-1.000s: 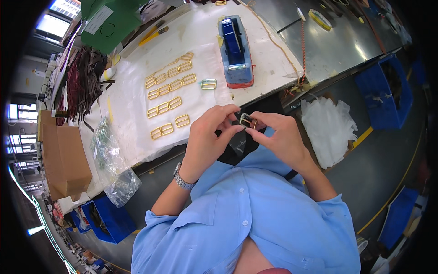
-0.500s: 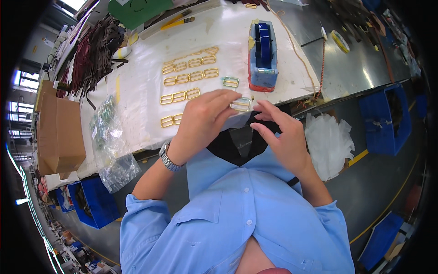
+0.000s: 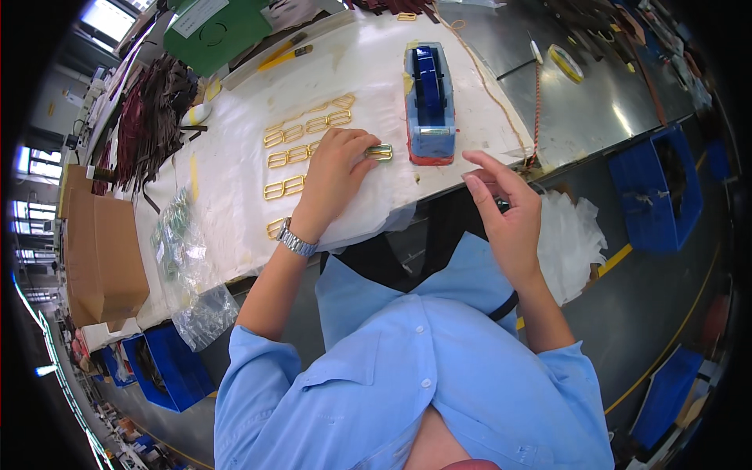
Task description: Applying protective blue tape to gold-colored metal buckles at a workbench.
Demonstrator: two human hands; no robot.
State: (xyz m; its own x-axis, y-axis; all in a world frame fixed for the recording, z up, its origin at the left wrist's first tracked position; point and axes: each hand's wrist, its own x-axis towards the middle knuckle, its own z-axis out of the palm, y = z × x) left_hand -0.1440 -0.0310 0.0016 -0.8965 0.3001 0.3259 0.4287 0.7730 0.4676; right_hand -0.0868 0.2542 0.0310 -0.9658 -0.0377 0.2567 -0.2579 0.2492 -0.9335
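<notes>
My left hand [image 3: 337,176], with a steel watch on its wrist, reaches over the table. Its thumb and fingertips are closed on a gold slide buckle [image 3: 381,152] with a greenish film-like covering, at the table surface. Whether a second buckle lies beneath it, I cannot tell. Rows of bare gold slide buckles [image 3: 284,187] lie to the left and beyond, some hidden by that hand. My right hand [image 3: 511,215] hovers off the table's front edge, fingers curled but apart, with nothing visible between them. A blue tape dispenser [image 3: 432,141] with blue tape stands between and beyond the hands.
Clear plastic bags [image 3: 182,243] lie on the left near a cardboard box [image 3: 117,251]. Dark strips [image 3: 145,117] and a green box [image 3: 211,35] sit farther back. A cord [image 3: 493,90] crosses the table on the right. A white bag [image 3: 576,243] hangs below the edge.
My left hand has moved forward from the table's edge to the spot where a film-covered buckle lay. My right hand has drawn away to the right. The view has shifted slightly.
</notes>
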